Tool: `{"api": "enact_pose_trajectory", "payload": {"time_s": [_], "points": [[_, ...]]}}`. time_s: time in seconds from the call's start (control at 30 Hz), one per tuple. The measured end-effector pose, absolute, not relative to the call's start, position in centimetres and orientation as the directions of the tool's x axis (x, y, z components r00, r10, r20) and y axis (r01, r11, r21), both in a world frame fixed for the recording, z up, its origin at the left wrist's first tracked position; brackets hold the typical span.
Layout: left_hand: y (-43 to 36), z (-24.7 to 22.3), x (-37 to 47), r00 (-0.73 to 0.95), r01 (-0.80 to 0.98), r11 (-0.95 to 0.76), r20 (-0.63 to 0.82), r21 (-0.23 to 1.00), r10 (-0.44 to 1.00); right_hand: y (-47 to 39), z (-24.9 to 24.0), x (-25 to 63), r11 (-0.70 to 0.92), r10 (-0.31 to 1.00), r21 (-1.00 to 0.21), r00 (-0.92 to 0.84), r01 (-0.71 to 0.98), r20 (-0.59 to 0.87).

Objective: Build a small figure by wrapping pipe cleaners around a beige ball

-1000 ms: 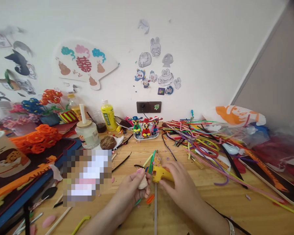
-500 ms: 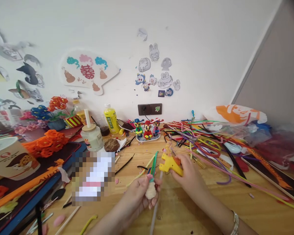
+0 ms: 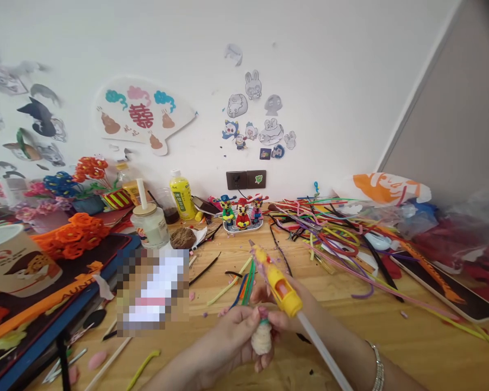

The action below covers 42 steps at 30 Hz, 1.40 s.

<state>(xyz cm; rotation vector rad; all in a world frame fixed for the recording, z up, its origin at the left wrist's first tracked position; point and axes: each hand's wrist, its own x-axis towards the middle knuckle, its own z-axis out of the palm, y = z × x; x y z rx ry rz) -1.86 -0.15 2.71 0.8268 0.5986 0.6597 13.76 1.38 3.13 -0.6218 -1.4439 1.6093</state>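
My left hand point(image 3: 236, 339) pinches a small cream fuzzy craft piece point(image 3: 261, 339), its top banded in green and pink. In my right hand point(image 3: 305, 304) is a yellow hot glue gun point(image 3: 274, 274), its nozzle tilted up and away to the left. A long clear glue stick point(image 3: 326, 350) sticks out of the gun's back end toward me. The right fingertips also touch the top of the craft piece; the gun hides part of that hand. Green and blue pipe cleaners point(image 3: 248, 285) lie just beyond the hands.
Three small figurines point(image 3: 243, 214) stand on a tray at the back. Tangled pipe cleaners point(image 3: 334, 233) cover the right side. On the left are a paper cup point(image 3: 20, 260), a glass jar point(image 3: 150, 225), a yellow bottle point(image 3: 182, 194) and orange fuzzy flowers point(image 3: 77, 236).
The glue gun has turned from pointing left to pointing up and away, and moved over the craft piece. My right fingers have come to the piece, which shifted slightly right and down.
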Motion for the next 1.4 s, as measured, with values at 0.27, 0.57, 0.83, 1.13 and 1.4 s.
{"api": "enact_pose_trajectory", "payload": {"time_s": [0.27,0.57,0.83,1.13,1.4], "points": [[0.0,2.6,-2.0,0.677,-0.280,0.514,-0.213,0.811,0.705,1.3,4.6,13.9,-0.042,0.864,-0.975,-0.498,-0.216,0.073],[0.4,2.8,-1.7,0.494,-0.111,0.334,-0.240,0.936,0.836,1.9,3.2,13.8,0.032,0.949,-0.981,-0.302,-0.190,0.090],[0.7,2.5,-1.7,0.424,-0.171,0.311,-0.215,0.935,0.880,2.1,3.0,14.4,0.132,0.967,-0.971,-0.190,-0.199,0.171],[1.0,1.9,-1.8,0.441,-0.224,0.322,-0.199,0.920,0.875,1.5,4.7,14.9,0.127,0.966,-0.989,-0.217,-0.080,0.141],[1.1,1.4,-1.8,0.427,-0.208,0.298,-0.187,0.932,0.885,1.7,3.7,14.2,0.137,0.925,-0.976,-0.332,-0.170,0.187]]}}
